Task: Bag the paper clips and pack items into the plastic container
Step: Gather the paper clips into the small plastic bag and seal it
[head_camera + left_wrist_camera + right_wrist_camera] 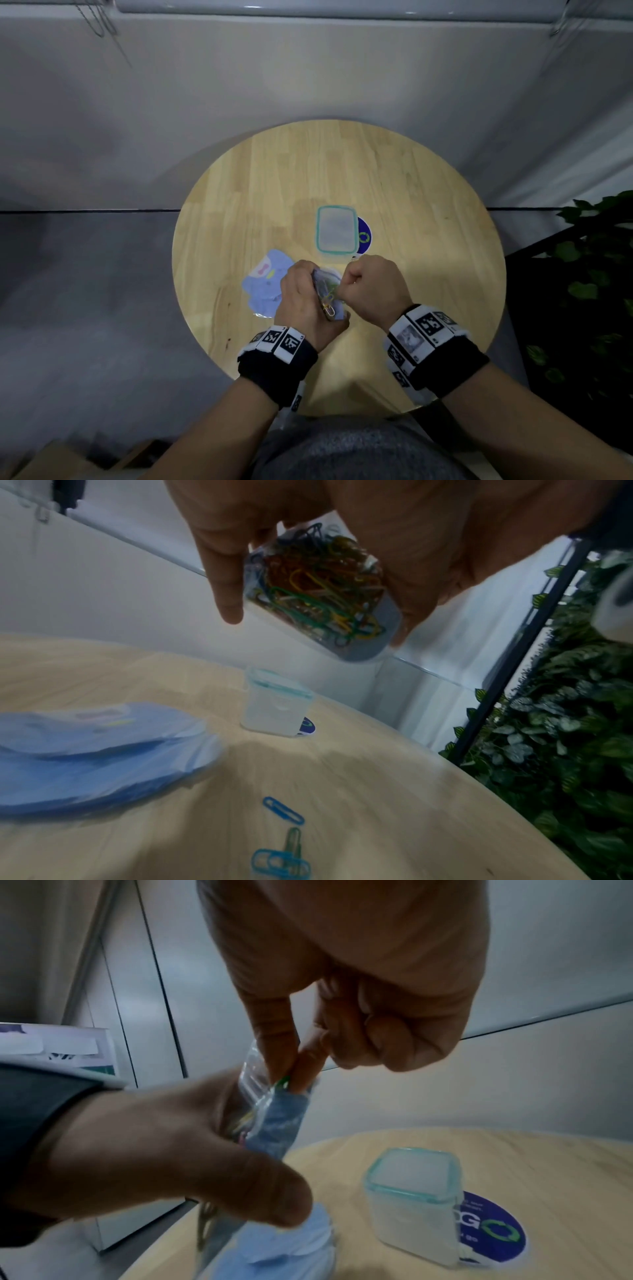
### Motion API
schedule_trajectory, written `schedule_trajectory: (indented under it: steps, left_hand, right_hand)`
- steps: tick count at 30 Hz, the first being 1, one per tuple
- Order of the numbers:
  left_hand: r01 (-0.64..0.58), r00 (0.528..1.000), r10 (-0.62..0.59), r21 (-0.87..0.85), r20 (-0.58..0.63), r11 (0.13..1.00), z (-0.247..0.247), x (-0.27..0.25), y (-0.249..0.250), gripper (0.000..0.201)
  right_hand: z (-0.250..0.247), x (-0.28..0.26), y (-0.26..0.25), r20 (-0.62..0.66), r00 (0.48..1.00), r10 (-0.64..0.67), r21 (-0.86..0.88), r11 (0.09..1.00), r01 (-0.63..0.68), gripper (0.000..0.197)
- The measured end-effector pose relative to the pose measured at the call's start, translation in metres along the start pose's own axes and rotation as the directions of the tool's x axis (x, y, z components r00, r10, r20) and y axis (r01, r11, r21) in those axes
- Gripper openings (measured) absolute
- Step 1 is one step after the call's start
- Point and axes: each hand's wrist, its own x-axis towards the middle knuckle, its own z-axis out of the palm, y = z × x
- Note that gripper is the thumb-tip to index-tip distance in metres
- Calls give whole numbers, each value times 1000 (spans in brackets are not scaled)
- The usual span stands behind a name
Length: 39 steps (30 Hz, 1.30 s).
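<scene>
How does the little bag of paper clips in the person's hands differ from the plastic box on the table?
The bag is held up off the table in the left hand; the plastic box stands on the table, untouched. The bag is soft and crammed with coloured clips; the box is rigid, and nothing shows inside it. The bag's mouth is open, the right hand pinching a green clip there; the box wears its teal-rimmed lid. Both are see-through plastic.

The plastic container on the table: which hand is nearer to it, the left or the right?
Right. The right hand is just in front of the plastic container, close to its near right corner. The left hand, holding the bag of paper clips, is farther toward the person.
</scene>
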Motion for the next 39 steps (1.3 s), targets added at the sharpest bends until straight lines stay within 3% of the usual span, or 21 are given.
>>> schedule_trajectory:
  steps: [4,8,10,13,16,19,22,25,32,39]
  left_hand:
    - [-51,999,51,-11,14,999,3,-6,-3,79]
    - [-23,997,23,-14,69,1000,3,-10,-8,79]
    - [27,998,-26,-11,60,1000,2,-11,-13,79]
    - [113,991,-112,3,66,994,-3,-7,-26,79]
    - [131,989,-134,52,65,990,-11,-7,-42,81]
    - [148,986,-155,96,67,984,-15,-14,-55,82]
    - [155,984,-164,120,69,981,-17,-24,-60,80]
    - [148,983,-162,142,85,979,-20,-30,-61,80]
    - [95,991,-110,177,76,980,-27,-34,-67,82]
    - [84,991,-102,176,92,981,-25,-33,-62,81]
  right_hand:
    - [-1,4,-10,74,996,-42,-21,999,44,6]
    - [3,3,-14,202,976,-81,-137,984,111,11]
    - [3,5,-9,261,959,-109,-103,985,140,14]
    - [3,13,5,150,983,-109,208,975,76,12]
    - [20,25,33,-29,996,89,369,927,-73,14]
    - [52,30,59,114,982,148,117,980,-161,11]
    - [85,27,70,337,937,89,-202,979,-20,43]
    - [103,25,67,354,933,67,-306,951,48,65]
    - [126,20,56,308,951,14,-390,914,113,31]
    - [128,16,63,322,947,9,-449,882,144,29]
